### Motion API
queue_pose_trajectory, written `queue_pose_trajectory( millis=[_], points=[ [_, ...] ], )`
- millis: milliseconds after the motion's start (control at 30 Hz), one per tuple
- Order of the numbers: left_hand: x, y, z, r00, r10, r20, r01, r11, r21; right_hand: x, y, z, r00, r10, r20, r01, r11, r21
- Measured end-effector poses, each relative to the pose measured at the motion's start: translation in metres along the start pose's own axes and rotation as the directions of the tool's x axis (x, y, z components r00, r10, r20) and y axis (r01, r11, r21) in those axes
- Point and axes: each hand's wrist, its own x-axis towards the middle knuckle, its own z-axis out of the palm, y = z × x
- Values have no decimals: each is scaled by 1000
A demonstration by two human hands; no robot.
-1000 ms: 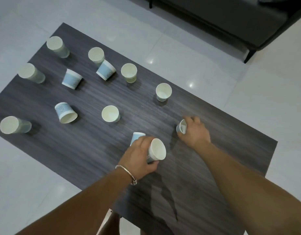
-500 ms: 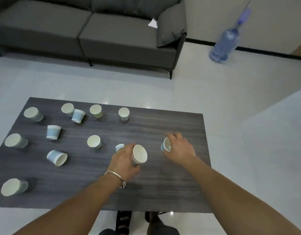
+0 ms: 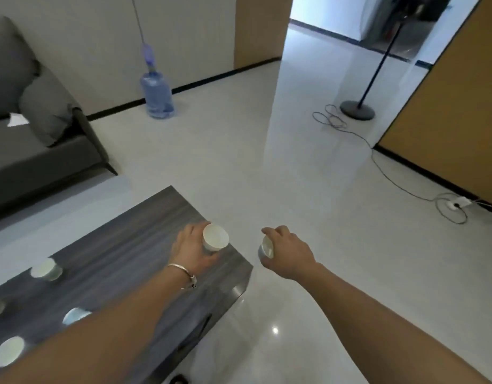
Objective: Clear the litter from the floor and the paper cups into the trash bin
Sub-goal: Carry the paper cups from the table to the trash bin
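Nearest me, at eight o'clock, more paper cups [image 3: 9, 354] sit on the table [image 3: 128, 236]. My left hand [image 3: 193, 249] grips a cup [image 3: 215, 237] over the table's corner. At three o'clock from it, off the edge, my right hand [image 3: 287, 254] grips a second cup [image 3: 266, 249]. The floor runs on toward twelve. No trash bin shows, so I cannot tell its bearing.
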Motion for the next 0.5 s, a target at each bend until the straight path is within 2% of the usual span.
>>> queue_pose_trajectory(
  millis=[133,267,367,500],
  points=[
    [12,119,68,982,155,110,-149,987,-64,-61,115,-26,980,188,-60,-184,981,68],
    [0,242,148,927,316,202,-281,942,-184,-141,233,-53,913,391,-115,-378,918,123],
    [-21,326,202,849,434,299,-396,900,-183,-205,308,-72,831,539,-136,-518,840,159],
    [-39,420,262,727,559,399,-544,823,-163,-265,385,-96,716,672,-188,-635,739,225]
  ],
)
